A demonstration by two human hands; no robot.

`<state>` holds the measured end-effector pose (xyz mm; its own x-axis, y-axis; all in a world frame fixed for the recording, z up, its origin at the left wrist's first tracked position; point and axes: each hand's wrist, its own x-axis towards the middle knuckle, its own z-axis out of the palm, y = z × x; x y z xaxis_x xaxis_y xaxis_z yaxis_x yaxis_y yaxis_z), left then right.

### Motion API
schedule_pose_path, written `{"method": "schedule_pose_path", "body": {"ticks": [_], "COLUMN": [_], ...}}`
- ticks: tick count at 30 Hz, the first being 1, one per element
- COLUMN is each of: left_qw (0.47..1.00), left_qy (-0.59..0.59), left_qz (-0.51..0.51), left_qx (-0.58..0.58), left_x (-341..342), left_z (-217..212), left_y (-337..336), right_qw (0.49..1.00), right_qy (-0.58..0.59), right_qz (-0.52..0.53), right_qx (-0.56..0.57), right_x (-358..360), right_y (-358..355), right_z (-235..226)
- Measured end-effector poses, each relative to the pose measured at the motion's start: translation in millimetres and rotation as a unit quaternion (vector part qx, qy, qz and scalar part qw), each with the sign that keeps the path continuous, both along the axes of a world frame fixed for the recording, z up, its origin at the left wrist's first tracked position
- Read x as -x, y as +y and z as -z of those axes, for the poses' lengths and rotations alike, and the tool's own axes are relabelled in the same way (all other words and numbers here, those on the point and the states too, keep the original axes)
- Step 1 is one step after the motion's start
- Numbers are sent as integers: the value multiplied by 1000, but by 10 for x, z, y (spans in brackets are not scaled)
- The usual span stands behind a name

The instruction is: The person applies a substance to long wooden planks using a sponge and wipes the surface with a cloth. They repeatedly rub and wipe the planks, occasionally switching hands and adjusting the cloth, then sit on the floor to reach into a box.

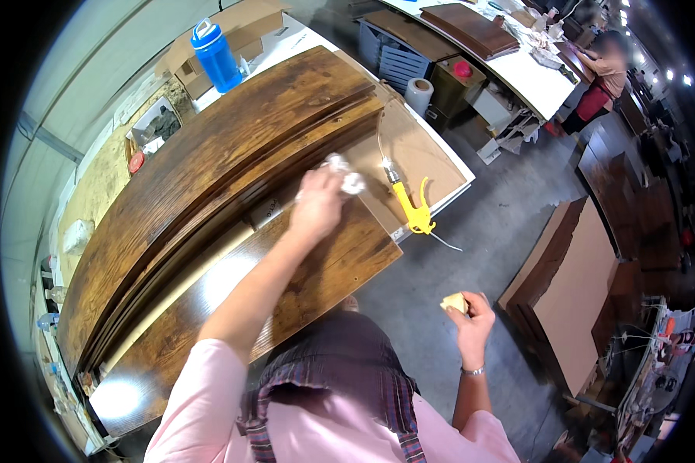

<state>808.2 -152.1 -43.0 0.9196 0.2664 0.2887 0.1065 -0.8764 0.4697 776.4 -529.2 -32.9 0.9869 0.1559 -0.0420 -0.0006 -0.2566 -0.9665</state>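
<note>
My left hand (pixel 318 202) is closed on a crumpled white cloth (pixel 353 182) at the far edge of a glossy brown wood panel (pixel 332 266). Behind that panel lies a stack of similar dark-grained boards (pixel 232 131), with a gap between the two. Off to the right, away from the table, my right hand (pixel 475 328) pinches a small pale yellow block (pixel 454 302); its material is unclear. A yellow air blow gun (pixel 413 208) with a thin nozzle rests at the table's right edge, beside the panel's corner.
A blue water bottle (pixel 218 58) stands behind the stack near a cardboard box (pixel 270 27). On the right, brown panels with cardboard (pixel 567 285) lean above the concrete floor. Further back, a person (pixel 602 77) works at a white table (pixel 544 85).
</note>
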Motion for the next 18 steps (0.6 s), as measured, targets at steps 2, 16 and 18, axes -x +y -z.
{"method": "schedule_pose_path", "body": {"ticks": [2,16,18], "left_qw": [996,994,959], "left_qy": [-24,-45,-66], "left_qz": [86,102,273], "left_qx": [-21,10,37], "left_x": [-205,-133,19], "left_z": [19,-171,-13], "left_y": [-412,-539,-959], "right_qw": [999,992,993], "right_qy": [6,1,10], "right_qz": [48,127,117], "right_qx": [-12,18,29], "right_x": [66,148,150], "right_y": [-123,-228,-177], "right_z": [74,98,139]}}
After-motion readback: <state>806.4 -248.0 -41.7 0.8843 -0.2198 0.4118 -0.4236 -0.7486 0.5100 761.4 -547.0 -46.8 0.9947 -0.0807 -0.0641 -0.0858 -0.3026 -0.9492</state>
